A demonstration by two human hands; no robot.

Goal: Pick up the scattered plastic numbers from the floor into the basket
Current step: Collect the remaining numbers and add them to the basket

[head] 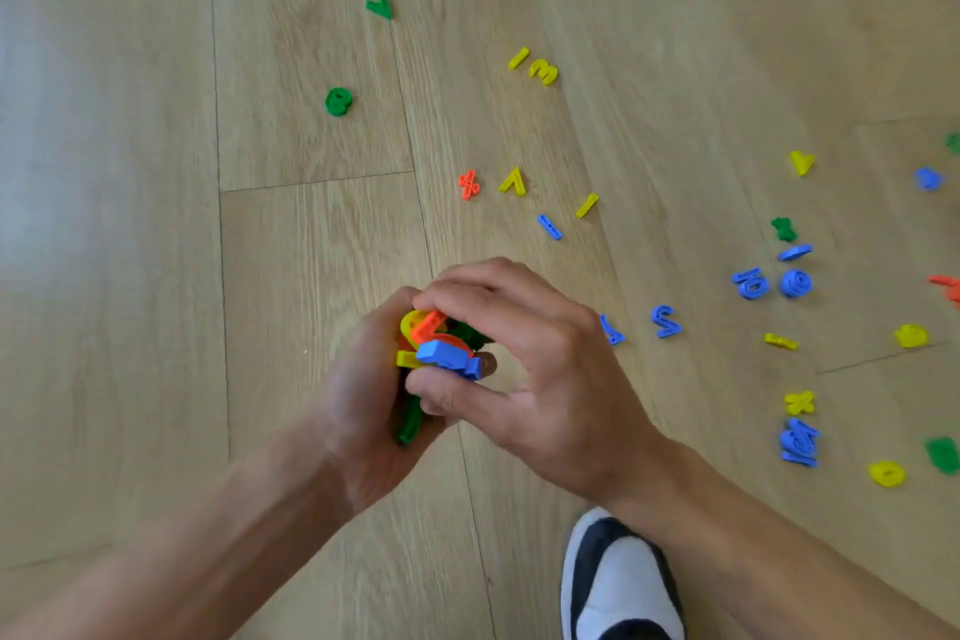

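My left hand (363,411) cups a bundle of plastic numbers (431,343) in yellow, orange, blue and green. My right hand (540,369) meets it from the right, its thumb and fingers pinching a blue piece (448,358) at the top of the bundle. Loose numbers lie on the wooden floor: a green pair (338,101) far left, yellow ones (543,70) ahead, an orange sign (468,184), a yellow piece (513,181), a blue bar (549,227), and blue pieces (666,321) to the right. No basket is in view.
Several more blue, yellow, green and orange pieces (800,442) are strewn along the right edge. A black-and-white slipper (618,582) stands at the bottom, under my right forearm. Bare floorboards (130,224) stretch to the left.
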